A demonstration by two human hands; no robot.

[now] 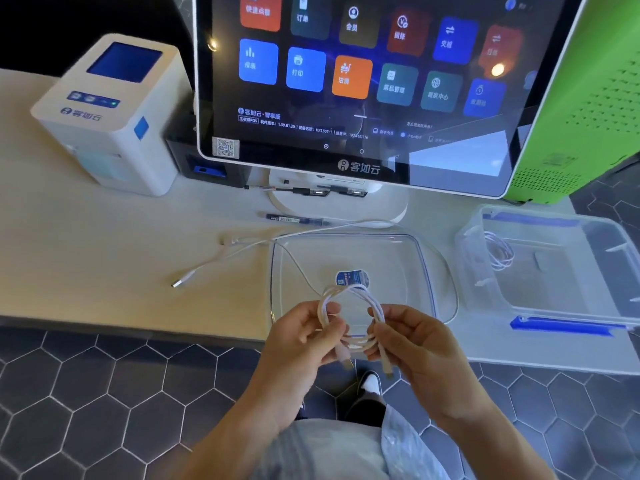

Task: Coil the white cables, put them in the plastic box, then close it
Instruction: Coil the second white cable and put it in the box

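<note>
A coiled white cable (360, 294) is held above the counter's front edge, its two plug ends hanging down. My left hand (304, 336) pinches the coil's left side and my right hand (412, 336) grips its right side. Behind the coil lies the clear box lid (420, 258), flat on the counter with a blue sticker on it. To the right stands the open clear plastic box (588, 306) with blue latches, and one coiled white cable (500, 252) lies inside it. Another white cable (221, 259) lies loose on the counter at left, running over the lid.
A large touchscreen terminal (363, 81) stands at the back on a white base. A white receipt printer (110, 112) sits at the left, a green perforated panel (588, 109) at the right. Pens (298, 220) lie by the base. The counter edge (138, 327) drops to a tiled floor.
</note>
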